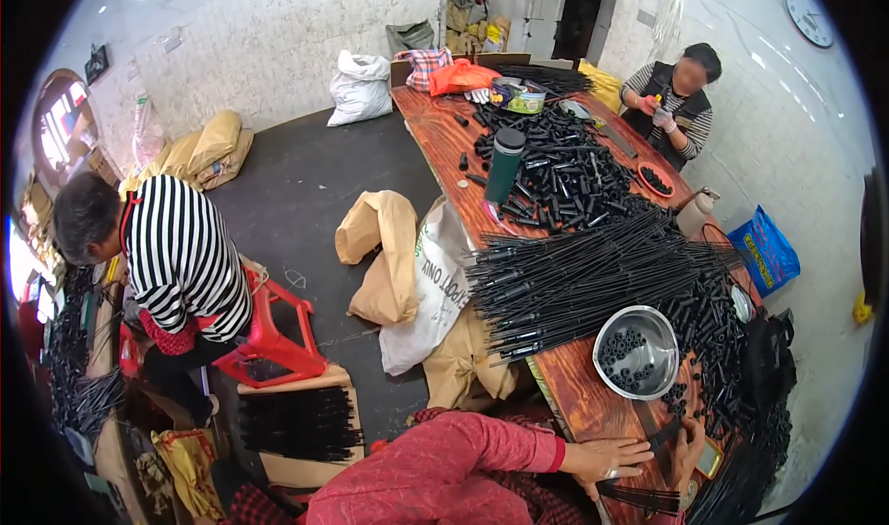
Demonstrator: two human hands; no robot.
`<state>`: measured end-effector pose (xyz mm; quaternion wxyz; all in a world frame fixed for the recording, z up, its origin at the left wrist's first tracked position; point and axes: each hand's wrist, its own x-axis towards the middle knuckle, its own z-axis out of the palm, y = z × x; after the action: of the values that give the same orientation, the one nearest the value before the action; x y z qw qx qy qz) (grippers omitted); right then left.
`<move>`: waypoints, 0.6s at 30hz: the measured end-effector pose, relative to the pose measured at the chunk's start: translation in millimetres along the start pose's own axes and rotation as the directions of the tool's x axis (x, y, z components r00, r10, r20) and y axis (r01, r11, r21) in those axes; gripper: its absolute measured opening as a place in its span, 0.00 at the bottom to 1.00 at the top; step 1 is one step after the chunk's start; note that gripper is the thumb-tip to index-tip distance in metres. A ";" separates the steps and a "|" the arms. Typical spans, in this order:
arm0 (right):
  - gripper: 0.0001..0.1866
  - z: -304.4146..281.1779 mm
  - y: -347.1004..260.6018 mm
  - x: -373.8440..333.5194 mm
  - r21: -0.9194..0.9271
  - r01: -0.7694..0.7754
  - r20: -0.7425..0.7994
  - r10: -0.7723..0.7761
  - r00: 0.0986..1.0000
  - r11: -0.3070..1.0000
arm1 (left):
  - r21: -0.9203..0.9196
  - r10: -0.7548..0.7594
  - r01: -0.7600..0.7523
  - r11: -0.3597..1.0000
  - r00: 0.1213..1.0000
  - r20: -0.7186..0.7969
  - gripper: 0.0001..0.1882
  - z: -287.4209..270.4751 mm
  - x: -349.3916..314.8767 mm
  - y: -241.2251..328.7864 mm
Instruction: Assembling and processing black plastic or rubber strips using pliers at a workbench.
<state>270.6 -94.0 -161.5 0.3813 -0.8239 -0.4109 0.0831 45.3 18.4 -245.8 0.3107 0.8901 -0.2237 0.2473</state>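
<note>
My left hand (607,460) comes in from a red sleeve at the table's near end. Its fingers stretch out flat toward a dark flat piece (663,432), beside a few thin black rods (639,497). Just to the right, my right hand (687,449) has its fingers bent together; what lies between them is too small to make out. Beyond both hands stands a shiny metal bowl (669,332) with small black ring-like parts (625,349) inside. More of these parts (676,398) are scattered near its right side.
A wide bundle of black rods (583,270) crosses the wooden table (435,131). Black tubular pieces (565,173) are heaped behind it, near a green bottle (503,168). One co-worker (671,99) is at the far right; another (185,256) sits left on a red stool (278,326).
</note>
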 end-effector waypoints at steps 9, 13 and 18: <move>0.10 -8.5 -6.1 -4.7 -0.038 0.089 0.025 -0.088 0.996 0.995 | 0.031 -0.073 0.072 0.997 0.997 0.018 0.59 -34.8 -0.6 10.4; 0.11 0.8 -20.8 1.6 0.073 -0.061 0.060 0.057 0.997 0.995 | 0.069 -0.088 0.087 0.994 0.996 0.018 0.58 -44.0 -5.1 10.6; 0.11 -1.5 -1.9 8.3 0.083 -0.065 0.041 0.062 0.997 0.994 | 0.061 -0.090 0.088 0.994 0.996 0.028 0.57 -36.3 0.0 8.6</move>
<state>275.6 -88.0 -157.7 0.4048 -0.8180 -0.3881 0.1282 29.7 36.3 -217.2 0.2911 0.9118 -0.1809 0.2262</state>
